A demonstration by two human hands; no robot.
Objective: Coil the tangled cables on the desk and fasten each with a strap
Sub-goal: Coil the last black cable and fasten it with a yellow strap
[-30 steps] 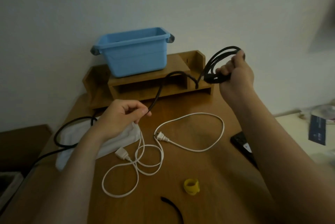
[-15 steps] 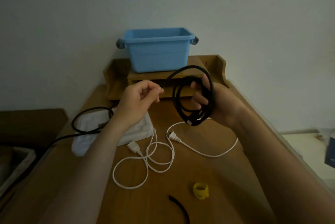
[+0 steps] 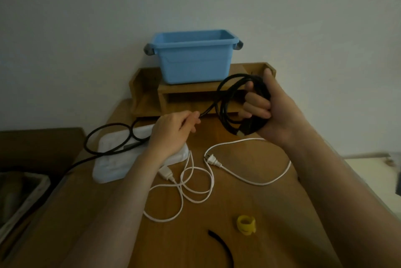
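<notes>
Black cable (image 3: pixel 249 129) part coiled above the bench (image 3: pixel 271 213), hands apart.
At the far left a dim basket (image 3: pixel 21 198) was cut by the frame edge, its contents too dark to make out. The black cable's loose end ran off the bench's left side out of sight, looped once over a white pad (image 3: pixel 112 163), and passed into the left hand (image 3: pixel 173 131), which pinched it. The white cable (image 3: pixel 212 159) lay loose on the bench, both plugs showing. The bin (image 3: pixel 193 65) stood on the shelf (image 3: pixel 147 98); its inside was hidden. The right hand (image 3: pixel 275 113) was curled round the coil, covering part of it. The black strap (image 3: pixel 221 245) ran off the bottom edge, beside the yellow strap (image 3: pixel 246 224). Count: two cables, two straps, one bin.
</notes>
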